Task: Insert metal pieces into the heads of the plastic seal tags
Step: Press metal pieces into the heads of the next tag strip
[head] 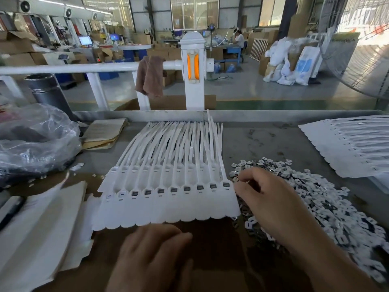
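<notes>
Seen from the head camera: a joined strip of white plastic seal tags (168,209) lies mid-worktop (263,140), with the tails fanning toward the far edge. A pile of metal pieces (315,197) spreads along its right side. The left hand (153,256) rests flat in front of the strip, fingers relaxed. The right hand (271,199) curls its fingers into the pile; I cannot tell if it pinches a piece.

A factory floor: stacked cardboard boxes (162,52), machines (61,28) (screens lit), a big industrial fan (366,49).
</notes>
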Motion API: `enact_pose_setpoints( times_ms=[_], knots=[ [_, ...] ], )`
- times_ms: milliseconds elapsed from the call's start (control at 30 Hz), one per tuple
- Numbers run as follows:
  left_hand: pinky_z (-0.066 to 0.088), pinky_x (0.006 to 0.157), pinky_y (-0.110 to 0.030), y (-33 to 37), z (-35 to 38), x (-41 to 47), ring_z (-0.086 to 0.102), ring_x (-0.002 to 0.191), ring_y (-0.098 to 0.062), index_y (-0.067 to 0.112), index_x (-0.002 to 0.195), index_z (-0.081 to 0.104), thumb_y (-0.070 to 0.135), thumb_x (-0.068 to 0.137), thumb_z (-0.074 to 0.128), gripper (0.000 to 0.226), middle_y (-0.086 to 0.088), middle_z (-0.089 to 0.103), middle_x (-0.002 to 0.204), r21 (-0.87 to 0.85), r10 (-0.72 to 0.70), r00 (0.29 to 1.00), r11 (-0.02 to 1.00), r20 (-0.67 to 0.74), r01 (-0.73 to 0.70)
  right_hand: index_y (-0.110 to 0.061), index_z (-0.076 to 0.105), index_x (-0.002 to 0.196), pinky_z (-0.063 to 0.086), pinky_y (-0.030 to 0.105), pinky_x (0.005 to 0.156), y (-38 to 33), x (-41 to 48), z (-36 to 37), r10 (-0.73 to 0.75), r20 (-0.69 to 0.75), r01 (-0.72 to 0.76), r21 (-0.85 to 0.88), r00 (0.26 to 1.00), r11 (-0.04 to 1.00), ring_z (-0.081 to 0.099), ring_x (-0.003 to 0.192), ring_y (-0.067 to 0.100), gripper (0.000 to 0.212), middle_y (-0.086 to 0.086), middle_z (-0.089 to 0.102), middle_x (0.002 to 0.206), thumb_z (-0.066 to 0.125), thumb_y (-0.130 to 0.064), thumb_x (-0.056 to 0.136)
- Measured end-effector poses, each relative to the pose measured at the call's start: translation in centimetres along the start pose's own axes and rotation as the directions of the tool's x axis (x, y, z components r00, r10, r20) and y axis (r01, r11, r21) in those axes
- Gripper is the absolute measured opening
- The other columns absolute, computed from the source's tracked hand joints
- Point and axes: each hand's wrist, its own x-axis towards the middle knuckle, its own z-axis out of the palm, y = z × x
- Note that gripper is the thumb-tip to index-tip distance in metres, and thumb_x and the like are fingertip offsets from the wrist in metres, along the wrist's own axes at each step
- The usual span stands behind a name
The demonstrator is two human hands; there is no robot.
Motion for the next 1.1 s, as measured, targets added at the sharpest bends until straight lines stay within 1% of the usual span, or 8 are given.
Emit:
enact_pose_setpoints(
  times_ms=[167,433,600,767,833,967,1033,1100],
  knots=[
    [0.041,0.066,-0.002,1.2,1.2,-0.3,0.060,0.066,0.008,0.037,0.090,0.071,0.054,0.073,0.050,0.032,0.022,0.065,0.074,-0.131,-0.017,0.973,0.990,0.228,0.048,-0.050,0.051,0.100,0.031,0.008,0.057,-0.3,-2.0,-1.4,-0.094,0.094,0.110,-0.186,0.991,0.976,0.051,0.077,-0.020,0.008,-0.030,0.054,0.085,0.050,-0.054,0.094],
    [0.029,0.060,0.006,2.1,1.0,0.7,0.056,0.086,0.017,0.052,0.101,0.062,0.061,0.084,0.038,0.031,0.032,0.061,0.087,-0.053,-0.110,0.941,0.990,0.321,0.134,-0.035,0.060,0.100,0.053,0.039,0.067,10.7,-3.7,-8.5,0.091,-0.339,-0.248,-0.454,0.936,0.856,0.059,0.070,0.015,0.046,-0.003,0.061,0.088,0.042,-0.073,0.082],
    [0.018,0.071,0.009,1.1,2.2,0.4,0.028,0.113,0.024,0.060,0.130,0.030,0.072,0.090,0.020,0.043,0.035,0.043,0.122,-0.010,-0.078,0.925,0.996,0.373,0.088,-0.025,0.062,0.108,0.054,0.050,0.081,14.8,-3.5,-9.9,0.203,-0.299,-0.351,-0.622,0.933,0.700,0.064,0.090,0.036,0.072,0.015,0.064,0.106,0.034,-0.083,0.074],
    [0.043,0.060,0.000,1.5,1.5,0.3,0.060,0.075,0.014,0.046,0.090,0.070,0.056,0.080,0.040,0.034,0.030,0.062,0.079,-0.108,-0.082,0.934,0.986,0.346,0.127,-0.028,0.036,0.146,0.046,0.043,0.093,12.6,-3.0,-7.7,0.446,-0.157,-0.459,-0.510,0.881,0.727,0.050,0.122,0.038,0.064,0.021,0.042,0.142,0.018,-0.063,0.095],
    [0.048,0.055,-0.008,1.1,2.2,-0.1,0.062,0.065,0.008,0.039,0.079,0.074,0.055,0.075,0.043,0.035,0.026,0.062,0.069,-0.149,-0.053,0.955,0.984,0.291,0.100,-0.016,0.045,0.141,0.047,0.046,0.089,11.4,-3.1,-6.8,0.454,-0.176,-0.486,-0.372,0.873,0.791,0.055,0.110,0.042,0.066,0.023,0.053,0.129,0.035,-0.060,0.094],
    [0.049,0.056,-0.008,0.9,2.4,-0.2,0.061,0.065,0.009,0.040,0.080,0.073,0.055,0.075,0.043,0.033,0.027,0.061,0.068,-0.147,-0.039,0.960,0.986,0.277,0.083,-0.010,0.056,0.123,0.051,0.045,0.070,10.6,-3.7,-6.4,0.231,-0.214,-0.314,-0.586,0.949,0.747,0.062,0.086,0.042,0.062,0.022,0.058,0.109,0.050,-0.061,0.087],
    [0.047,0.056,-0.007,0.8,2.3,-0.2,0.060,0.065,0.009,0.040,0.079,0.073,0.055,0.075,0.045,0.032,0.027,0.061,0.069,-0.164,-0.042,0.964,0.983,0.263,0.087,-0.005,0.066,0.100,0.049,0.041,0.049,10.3,-3.8,-6.1,0.310,-0.108,-0.308,-0.619,0.945,0.723,0.060,0.064,0.042,0.048,0.025,0.059,0.088,0.089,-0.032,0.067],
    [0.046,0.057,-0.006,0.9,2.2,-0.4,0.059,0.067,0.010,0.041,0.079,0.073,0.054,0.075,0.046,0.031,0.027,0.061,0.070,-0.169,-0.041,0.960,0.982,0.276,0.090,-0.005,0.066,0.086,0.046,0.038,0.048,10.8,-3.7,-5.9,0.126,-0.139,-0.186,-0.619,0.982,0.763,0.055,0.059,0.038,0.034,0.020,0.057,0.077,0.091,-0.010,0.063]
  ],
)
